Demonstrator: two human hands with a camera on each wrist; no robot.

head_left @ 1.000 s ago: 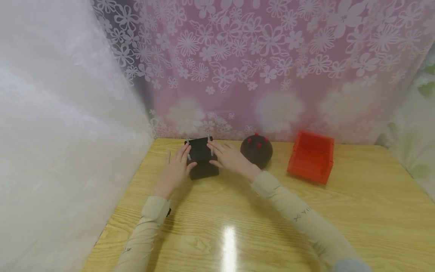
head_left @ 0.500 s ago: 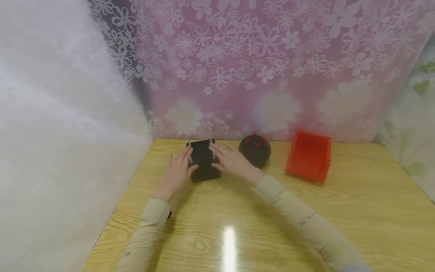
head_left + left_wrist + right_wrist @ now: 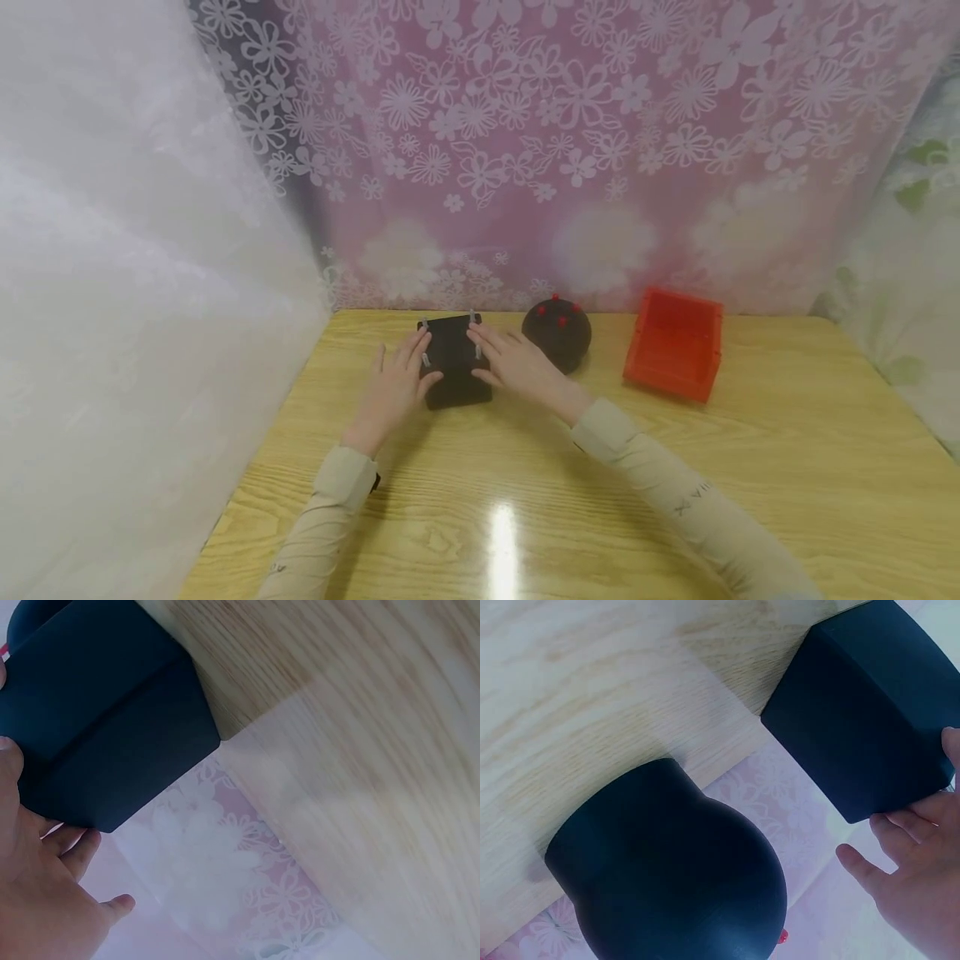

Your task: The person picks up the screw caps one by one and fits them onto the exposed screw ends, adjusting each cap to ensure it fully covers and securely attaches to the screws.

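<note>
A black angular block (image 3: 457,358) with several clear pegs (image 3: 477,351) on its upper face stands at the back left of the table. My left hand (image 3: 390,387) rests on its left side, thumb spread toward its front and fingers extended along the upper edge. On the opposite side, my right hand (image 3: 521,362) touches the block in the same way. The left wrist view shows the black block (image 3: 112,720) with my left hand (image 3: 45,885) against it. In the right wrist view, fingers of my right hand (image 3: 922,862) lie at the edge of the block (image 3: 870,727).
Close to my right hand stands a round black piece (image 3: 557,337) with several red knobs on top. Farther right is a red open bin (image 3: 672,346). A pink flowered curtain (image 3: 510,175) hangs behind the wooden table (image 3: 600,517); a white sheet (image 3: 150,292) bounds the left.
The block has shifted slightly right and toward me, both hands moving with it. The round piece and the red bin drift a little left in the view.
</note>
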